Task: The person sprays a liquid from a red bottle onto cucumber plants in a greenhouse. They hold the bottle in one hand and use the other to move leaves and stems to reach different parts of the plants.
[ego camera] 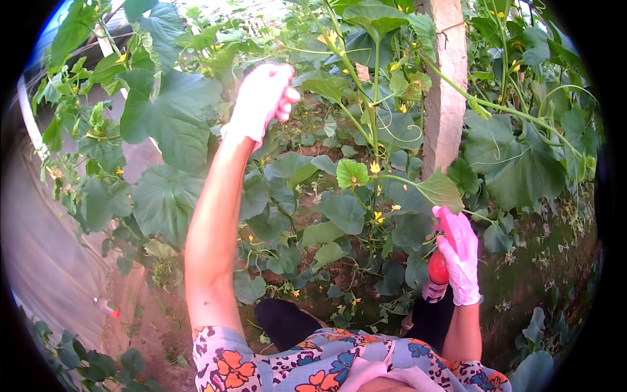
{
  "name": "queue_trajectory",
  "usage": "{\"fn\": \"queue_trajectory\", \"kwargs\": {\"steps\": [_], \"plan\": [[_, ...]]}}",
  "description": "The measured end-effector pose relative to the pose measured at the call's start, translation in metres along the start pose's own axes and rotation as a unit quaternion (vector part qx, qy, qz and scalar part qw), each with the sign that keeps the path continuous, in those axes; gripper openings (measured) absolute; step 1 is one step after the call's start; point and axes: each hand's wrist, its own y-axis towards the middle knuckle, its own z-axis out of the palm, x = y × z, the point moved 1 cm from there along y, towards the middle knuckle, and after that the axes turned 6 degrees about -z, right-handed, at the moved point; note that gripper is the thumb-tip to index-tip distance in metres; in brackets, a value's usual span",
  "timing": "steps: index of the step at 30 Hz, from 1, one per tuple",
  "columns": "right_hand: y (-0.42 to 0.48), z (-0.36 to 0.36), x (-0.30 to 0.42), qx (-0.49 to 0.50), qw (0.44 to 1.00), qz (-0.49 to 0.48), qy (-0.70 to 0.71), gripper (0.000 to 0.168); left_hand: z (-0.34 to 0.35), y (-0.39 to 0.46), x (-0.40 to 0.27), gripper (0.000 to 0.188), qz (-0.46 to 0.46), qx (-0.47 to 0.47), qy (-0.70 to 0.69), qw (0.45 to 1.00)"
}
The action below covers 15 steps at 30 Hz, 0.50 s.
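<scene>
My left hand, in a pale thin glove, is raised among the vines with its fingers curled in. Glare washes out its detail, and no object shows in it. My right hand, also gloved, is lower at the right, its fingers pointing up at the edge of a green leaf. Close against its thumb side is a small bottle with a red top and a printed label. Whether the hand grips the bottle is hidden. Yellow flowers dot the vine between my hands.
A concrete post rises behind the vines. Thin tendrils and a long stem stretch to the right. Plastic sheeting slopes along the left. Another small red-ended bottle lies there. My knee is bent near the low leaves.
</scene>
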Motion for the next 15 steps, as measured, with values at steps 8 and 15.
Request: {"fn": "queue_trajectory", "kwargs": {"steps": [8, 15], "plan": [[0.000, -0.002, 0.010, 0.002, 0.999, 0.016, 0.040, 0.047, 0.006, 0.033, 0.000, 0.033, 0.064, 0.157, -0.260, 0.951], [-0.004, -0.001, 0.012, 0.007, 1.000, -0.006, 0.024, 0.045, 0.020, 0.000, 0.000, 0.033, 0.141, 0.070, -0.089, 0.983]]}}
